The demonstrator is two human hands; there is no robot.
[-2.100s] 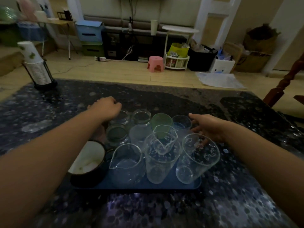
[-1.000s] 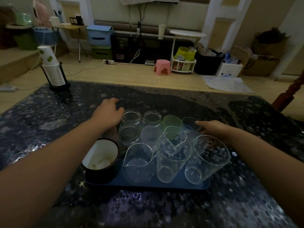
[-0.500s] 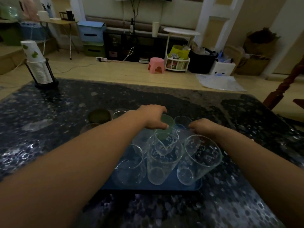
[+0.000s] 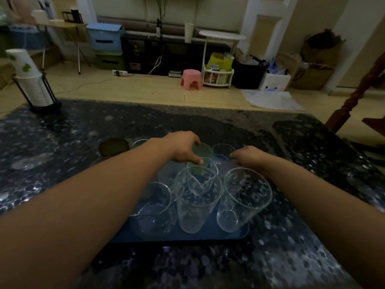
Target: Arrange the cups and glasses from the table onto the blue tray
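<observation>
Since the earlier frames the left hand has crossed from the left edge of the blue tray to mid-frame, where thumb and fingers now curl round the green cup at the tray's far side. Just right of it, the right hand rests beside a small clear glass; whether its curled fingers hold anything cannot be told. Nearer the camera, three tall clear glasses stand on the tray. Left of centre, a dark mug sits on the speckled table.
</observation>
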